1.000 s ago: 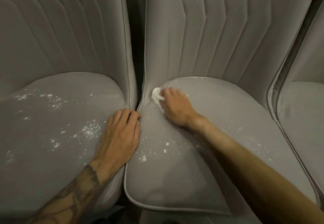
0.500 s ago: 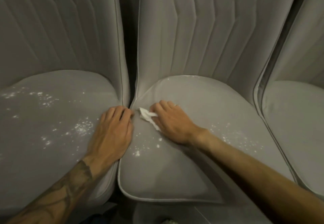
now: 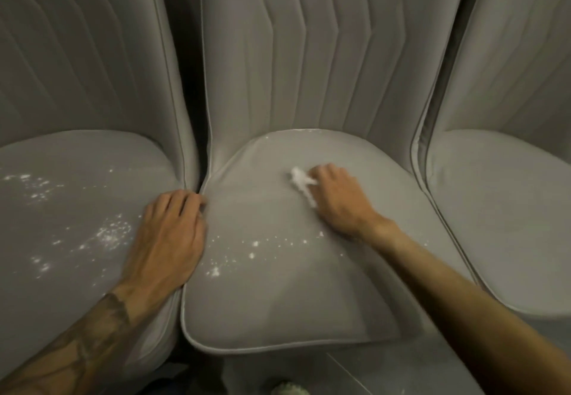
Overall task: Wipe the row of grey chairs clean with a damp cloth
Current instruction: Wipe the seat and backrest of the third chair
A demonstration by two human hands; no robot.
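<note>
Cloth (image 3: 301,182) lay bunched under my right hand (image 3: 336,198), gripped against the middle chair (image 3: 278,302) seat toward its back. My left hand (image 3: 168,237) rested flat, unclenched, on that seat's left edge beside white specks (image 3: 234,255).

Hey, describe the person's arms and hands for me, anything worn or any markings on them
Both forearms are bare, with no sleeves, gloves, watch or rings visible. The left hand leads back to a forearm covered in a dark tattoo, whose pattern is too blurred to read. The right hand and its forearm show no markings. The arms run out of the frame, so nothing shows above the forearms.
</note>
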